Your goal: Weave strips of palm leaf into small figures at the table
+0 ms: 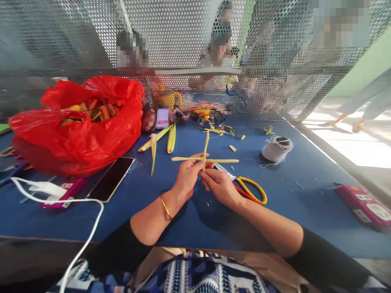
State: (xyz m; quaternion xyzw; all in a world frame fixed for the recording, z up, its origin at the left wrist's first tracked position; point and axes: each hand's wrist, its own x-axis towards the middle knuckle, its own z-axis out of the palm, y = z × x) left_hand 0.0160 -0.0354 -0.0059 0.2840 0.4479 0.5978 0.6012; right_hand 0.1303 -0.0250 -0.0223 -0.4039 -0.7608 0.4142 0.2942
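Both hands hold a cross of pale yellow-green leaf strips [220, 161] above the table, its arms pointing left, right, away and toward me. My left hand [190, 174] is closed on it, thumb and fingers pinching near the crossing. My right hand [220, 185] pinches the strip that points toward me, just below the crossing. Beside my right hand, scissors [253, 188] with one yellow and one red handle lie on the table, their blades partly hidden behind it. Loose leaf pieces [171, 139] lie beyond my left hand.
A red plastic bag [76, 150] full of husks stands at left, near a phone [112, 179] and a white cable [99, 215]. At right are a spool of white thread [277, 149] and a magenta power strip [365, 205]. Perforated metal screen [183, 36] borders the back; people are beyond.
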